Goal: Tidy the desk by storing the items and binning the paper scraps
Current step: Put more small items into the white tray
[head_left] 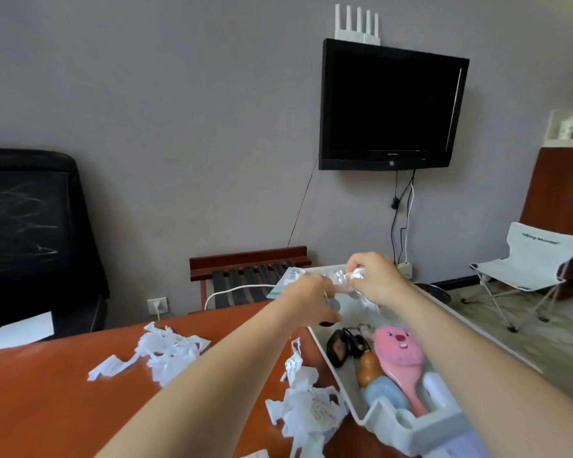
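Observation:
A white storage tray (354, 414) stands on the right part of the orange desk (47, 391). It holds a pink hairbrush (399, 348), a black key bunch (344, 345), a brown gourd (368, 368) and a blue item (386, 393). Both hands reach over the tray's far end. My right hand (374, 279) grips a small crinkly white packet (346, 279). My left hand (311, 299) has its fingers curled at the same packet; what they pinch is blurred. Torn paper scraps lie in a pile left of centre (166, 352) and another beside the tray (308, 404).
A blue-and-white booklet (286, 282) lies at the desk's far edge beside a white cable (232, 290). Behind stand a slatted wooden rack (248, 276), a black chair (30, 233), a wall television (391, 107) and a white folding chair (530, 269).

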A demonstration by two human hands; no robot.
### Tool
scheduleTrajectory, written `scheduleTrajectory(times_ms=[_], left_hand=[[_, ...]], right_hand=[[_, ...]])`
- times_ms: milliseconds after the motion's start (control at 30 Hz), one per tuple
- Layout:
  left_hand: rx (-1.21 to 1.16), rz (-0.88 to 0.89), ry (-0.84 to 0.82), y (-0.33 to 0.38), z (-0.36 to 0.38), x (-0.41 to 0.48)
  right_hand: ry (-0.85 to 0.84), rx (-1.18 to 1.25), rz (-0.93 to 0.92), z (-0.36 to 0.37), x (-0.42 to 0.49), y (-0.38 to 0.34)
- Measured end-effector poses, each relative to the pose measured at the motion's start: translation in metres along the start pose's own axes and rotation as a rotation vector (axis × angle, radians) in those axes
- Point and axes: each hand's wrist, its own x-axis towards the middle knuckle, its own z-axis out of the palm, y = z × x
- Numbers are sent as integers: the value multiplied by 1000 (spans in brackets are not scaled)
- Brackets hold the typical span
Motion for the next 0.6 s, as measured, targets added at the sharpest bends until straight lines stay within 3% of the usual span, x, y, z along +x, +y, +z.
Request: scheduleTrajectory(times_ms=[433, 600], left_hand=[[182, -48, -62, -4, 14, 5], [211, -27, -56, -1, -7, -10]], right_hand=[[-245, -120, -42, 20, -2, 9], [-226, -109, -51, 4, -11, 0]])
